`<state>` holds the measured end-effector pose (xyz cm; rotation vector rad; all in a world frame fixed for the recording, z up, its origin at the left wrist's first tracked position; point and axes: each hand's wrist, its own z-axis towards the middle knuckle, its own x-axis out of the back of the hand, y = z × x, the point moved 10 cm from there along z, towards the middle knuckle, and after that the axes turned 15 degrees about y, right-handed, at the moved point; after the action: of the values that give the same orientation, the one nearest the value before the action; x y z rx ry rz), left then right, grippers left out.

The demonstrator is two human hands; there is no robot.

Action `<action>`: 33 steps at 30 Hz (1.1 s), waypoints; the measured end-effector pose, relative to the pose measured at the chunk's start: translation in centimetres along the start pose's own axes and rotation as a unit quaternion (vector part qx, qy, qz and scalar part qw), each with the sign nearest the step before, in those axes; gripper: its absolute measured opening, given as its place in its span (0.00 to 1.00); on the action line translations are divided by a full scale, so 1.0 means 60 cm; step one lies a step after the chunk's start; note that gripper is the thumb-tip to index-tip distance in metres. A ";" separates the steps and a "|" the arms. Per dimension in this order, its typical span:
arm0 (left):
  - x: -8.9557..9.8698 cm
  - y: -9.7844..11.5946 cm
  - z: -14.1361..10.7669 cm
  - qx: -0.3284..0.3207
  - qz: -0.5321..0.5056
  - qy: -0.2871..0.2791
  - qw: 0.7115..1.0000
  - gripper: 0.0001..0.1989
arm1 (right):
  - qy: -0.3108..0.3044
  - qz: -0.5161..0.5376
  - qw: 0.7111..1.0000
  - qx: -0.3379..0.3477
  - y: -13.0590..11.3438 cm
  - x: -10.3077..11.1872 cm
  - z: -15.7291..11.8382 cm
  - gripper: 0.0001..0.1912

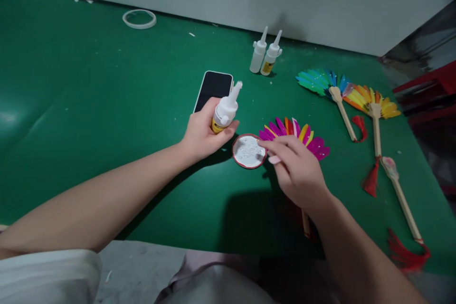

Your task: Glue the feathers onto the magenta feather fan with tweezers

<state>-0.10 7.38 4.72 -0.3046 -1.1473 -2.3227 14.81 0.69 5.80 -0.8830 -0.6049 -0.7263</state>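
Note:
My left hand [203, 133] is wrapped round a white glue bottle [228, 109] with a yellow label, its nozzle tilted up and to the right. Fingers of my right hand [295, 166] reach over the right rim of a small white dish [245, 152] with a red edge. Tiny pale bits lie scattered in the dish. The right thumb and forefinger are close together; anything between them is too small to make out. Partly hidden behind that hand is a feather fan [317, 147] in magenta, yellow and red, its wooden handle showing below the wrist.
A phone [215, 86] lies just beyond my left hand. Two more glue bottles [258, 57] stand near the wall. At right lie a green-blue fan [315, 80], a yellow-orange fan [386, 104] and a wooden handle [406, 204] with a red tassel. A tape ring [139, 26] rests far left.

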 end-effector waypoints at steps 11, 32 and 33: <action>0.002 0.006 0.001 -0.017 -0.009 0.006 1.000 0.11 | -0.249 -0.201 0.947 0.024 0.003 -0.088 0.014 0.14; -0.001 0.005 0.003 -0.008 -0.036 -0.003 0.999 0.11 | -0.241 -0.224 0.942 0.063 -0.017 -0.112 0.021 0.14; 0.001 0.004 0.004 -0.006 -0.035 0.000 0.999 0.11 | -0.233 -0.200 0.950 0.060 -0.014 -0.109 0.024 0.12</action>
<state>0.00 7.42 5.05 -0.2734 -1.1632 -2.3915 9.95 3.55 2.15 -0.8310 -1.2637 -0.8373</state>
